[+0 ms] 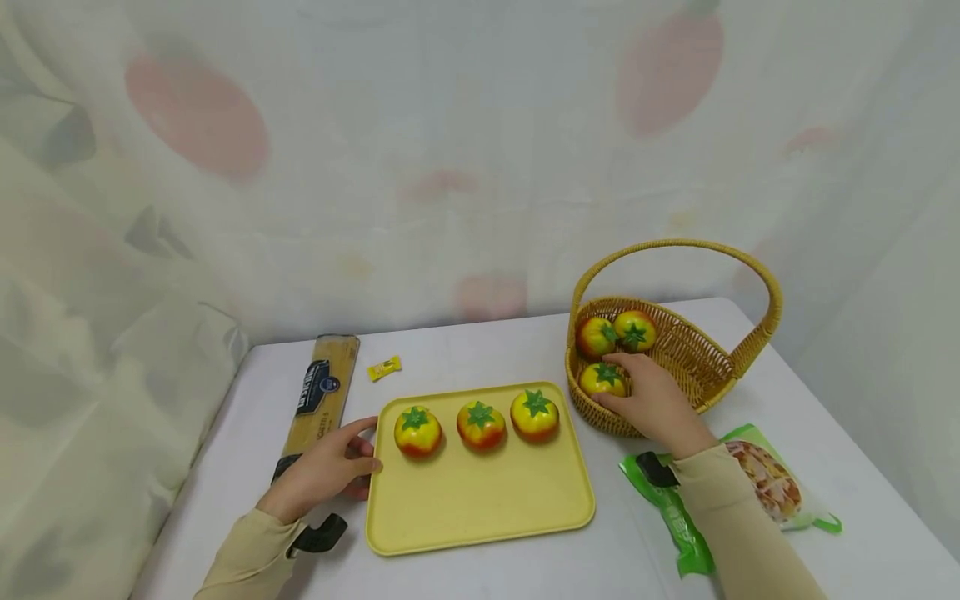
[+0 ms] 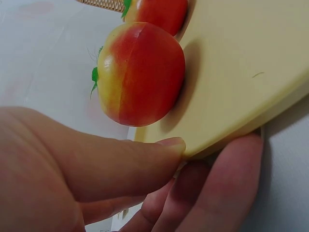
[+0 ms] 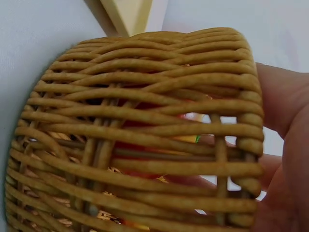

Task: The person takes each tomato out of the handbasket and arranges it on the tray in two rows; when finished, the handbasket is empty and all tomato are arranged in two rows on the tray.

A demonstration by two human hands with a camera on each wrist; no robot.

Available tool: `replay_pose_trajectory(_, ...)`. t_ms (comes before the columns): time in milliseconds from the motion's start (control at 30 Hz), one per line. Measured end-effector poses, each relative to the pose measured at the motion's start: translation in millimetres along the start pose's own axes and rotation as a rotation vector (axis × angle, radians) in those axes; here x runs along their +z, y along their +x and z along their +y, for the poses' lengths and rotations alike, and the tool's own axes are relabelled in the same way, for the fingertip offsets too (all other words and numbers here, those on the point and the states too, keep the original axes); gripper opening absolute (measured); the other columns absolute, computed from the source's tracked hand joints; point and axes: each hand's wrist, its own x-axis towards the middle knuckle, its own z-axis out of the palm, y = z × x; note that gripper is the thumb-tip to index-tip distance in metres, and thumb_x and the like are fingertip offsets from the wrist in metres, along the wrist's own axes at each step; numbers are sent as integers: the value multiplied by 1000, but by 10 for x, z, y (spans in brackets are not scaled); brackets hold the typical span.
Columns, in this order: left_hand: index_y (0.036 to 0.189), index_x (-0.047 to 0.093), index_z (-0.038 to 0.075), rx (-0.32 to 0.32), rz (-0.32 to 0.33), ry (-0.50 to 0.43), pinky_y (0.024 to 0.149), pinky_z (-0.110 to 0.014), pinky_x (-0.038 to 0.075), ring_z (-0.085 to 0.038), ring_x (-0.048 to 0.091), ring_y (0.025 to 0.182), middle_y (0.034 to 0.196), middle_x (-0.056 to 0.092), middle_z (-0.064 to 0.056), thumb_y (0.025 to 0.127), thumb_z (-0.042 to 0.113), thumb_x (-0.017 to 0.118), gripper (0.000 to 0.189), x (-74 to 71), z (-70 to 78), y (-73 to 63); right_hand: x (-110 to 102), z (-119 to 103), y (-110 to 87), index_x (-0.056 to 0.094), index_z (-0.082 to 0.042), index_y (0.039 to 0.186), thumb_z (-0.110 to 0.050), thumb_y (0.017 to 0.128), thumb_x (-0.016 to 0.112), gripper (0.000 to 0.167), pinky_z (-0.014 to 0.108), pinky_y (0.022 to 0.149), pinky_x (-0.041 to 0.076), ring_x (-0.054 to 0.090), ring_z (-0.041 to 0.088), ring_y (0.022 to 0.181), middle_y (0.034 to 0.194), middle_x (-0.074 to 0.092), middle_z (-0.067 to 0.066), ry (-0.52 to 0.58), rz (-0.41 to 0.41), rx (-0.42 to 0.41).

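Tray (image 1: 480, 504) edge in left hand (image 1: 328, 467), right hand (image 1: 656, 404) around fruit (image 1: 599, 381) in basket (image 1: 693, 354).

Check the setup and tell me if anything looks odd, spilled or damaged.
One small thing: a thin, curved brownish mark on the yellow tray, seen in the left wrist view. It stands out against the otherwise plain surface; I cannot tell whether it is a hair or a scratch. No spill shows.
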Motion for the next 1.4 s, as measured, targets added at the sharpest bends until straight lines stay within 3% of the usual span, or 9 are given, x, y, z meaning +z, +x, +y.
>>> replay_pose_trajectory(1067,164,43,9,5,3,-4,71,-38,67,-22,67,83,115,60,-13,99,13,77,74,-4,-3,-13,55,50,36,58,-4,151,-32,100,79,62,65,109,53,63,47,134,145,66,25,-34,-5,-5)
replay_pose_trajectory(1400,164,43,9,2,4,-2,71,-37,66,-22,67,82,115,59,-13,99,13,77,73,1,19,-18,32,80,14,57,-5,153,-30,100,79,63,67,113,51,59,48,138,149,62,25,-30,13,10)
